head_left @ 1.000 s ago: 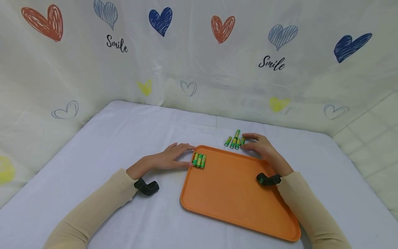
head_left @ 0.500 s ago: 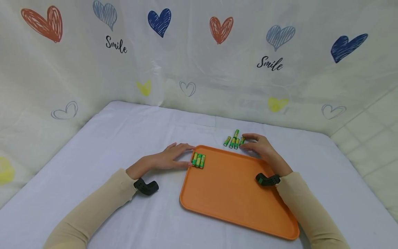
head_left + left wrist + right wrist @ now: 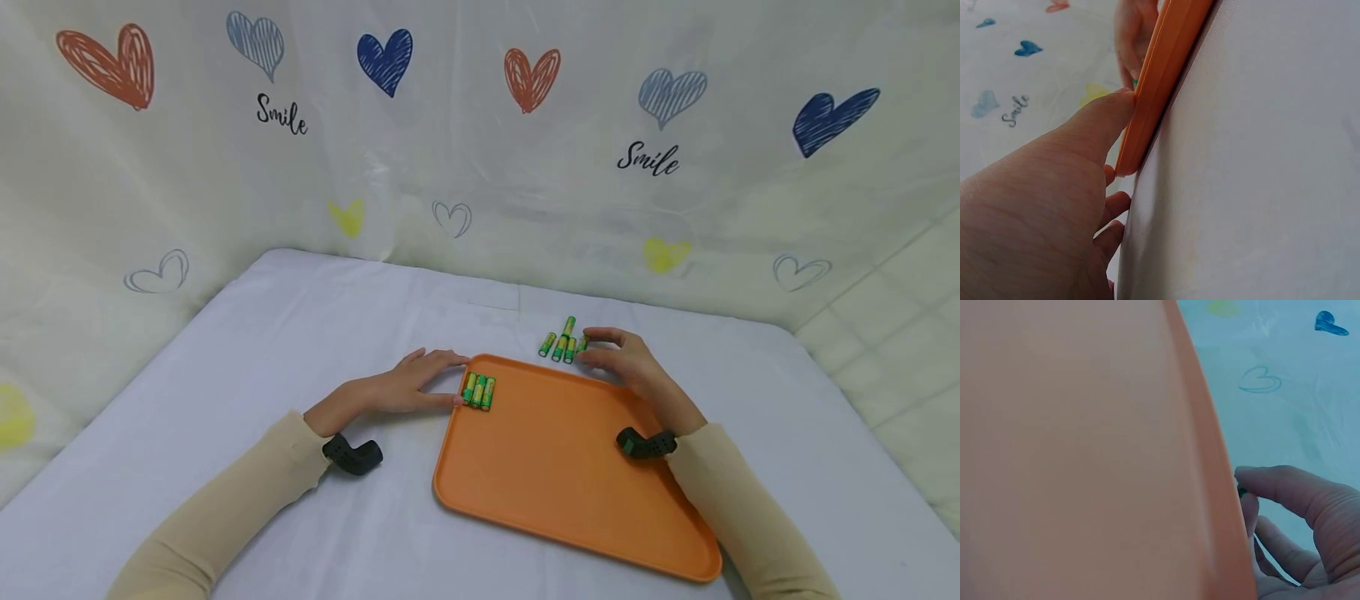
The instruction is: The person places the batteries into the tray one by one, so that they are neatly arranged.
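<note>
My right hand [image 3: 626,360] reaches past the far edge of the orange tray [image 3: 577,483]. Its thumb and forefinger pinch a green-and-yellow battery [image 3: 582,343] lying at the right end of a loose group of batteries [image 3: 559,348] on the cloth. In the right wrist view only a sliver of that battery [image 3: 1241,490] shows between the fingertips, the tray rim hiding the rest. Over at the tray's far left corner, my left hand [image 3: 408,385] has its fingers extended, thumb touching the rim. Close by that thumb, three batteries [image 3: 478,392] lie side by side inside the tray.
White cloth [image 3: 322,533] covers the table all round the tray. Behind the table's far edge hangs a pale curtain [image 3: 465,142] printed with hearts. Black wrist devices [image 3: 352,456] sit at both cuffs, the right one over the tray.
The head view has tilted slightly, so everything sits a little lower in it. Both hands and the batteries otherwise stay practically where they were.
</note>
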The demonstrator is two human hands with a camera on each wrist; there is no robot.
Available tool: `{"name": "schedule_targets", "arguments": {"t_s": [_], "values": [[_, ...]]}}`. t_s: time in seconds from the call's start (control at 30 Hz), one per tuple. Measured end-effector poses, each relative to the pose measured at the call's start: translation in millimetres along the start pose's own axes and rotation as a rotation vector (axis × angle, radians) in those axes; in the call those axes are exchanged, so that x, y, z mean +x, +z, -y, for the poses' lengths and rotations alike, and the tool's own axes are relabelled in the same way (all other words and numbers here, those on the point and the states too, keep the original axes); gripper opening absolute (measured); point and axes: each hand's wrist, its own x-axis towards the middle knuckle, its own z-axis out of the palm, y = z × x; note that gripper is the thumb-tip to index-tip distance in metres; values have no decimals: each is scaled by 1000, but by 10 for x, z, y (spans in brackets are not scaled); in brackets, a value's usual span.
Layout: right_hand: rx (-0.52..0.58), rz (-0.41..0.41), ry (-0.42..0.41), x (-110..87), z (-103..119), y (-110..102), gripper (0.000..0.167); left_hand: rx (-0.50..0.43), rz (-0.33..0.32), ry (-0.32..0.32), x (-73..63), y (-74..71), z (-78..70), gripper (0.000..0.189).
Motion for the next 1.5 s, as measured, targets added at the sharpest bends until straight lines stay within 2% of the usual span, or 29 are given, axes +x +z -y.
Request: {"name": "schedule_targets", "arguments": {"t_s": [0.33, 0.73, 1.03, 1.3, 1.5], "values": [[5, 33, -49, -96, 65, 60, 63, 5, 2, -1, 12, 0, 19, 70], [82, 75, -63, -190, 120, 164, 62, 3, -9, 2, -13, -3, -7, 70], [14, 80, -78, -275, 174, 268, 66, 7, -5, -2, -4, 1, 11, 69], [127, 100, -80, -371, 213, 372, 63, -6, 1, -3, 3, -8, 3, 70], [149, 100, -124, -453, 287, 465, 60, 3, 2, 0, 2, -8, 1, 69]]}}
